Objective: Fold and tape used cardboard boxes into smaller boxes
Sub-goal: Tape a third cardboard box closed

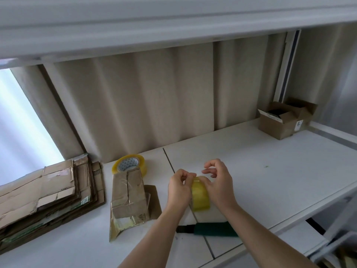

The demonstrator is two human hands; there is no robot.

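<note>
White worktop point(251, 171) before a curtain, where the left hand point(179, 187) and right hand point(219, 185) both gripped a yellow tape roll point(200, 196), fingers curled, apparently seeking its free end; next, a strip for the half-taped small box point(129, 196) just left.

A beige curtain point(154, 97) hangs behind the white table point(270, 171).

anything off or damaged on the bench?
The taped small box is crumpled, its bottom flap splayed out on the table. Both hands hold a tape roll; nothing spilled.
</note>
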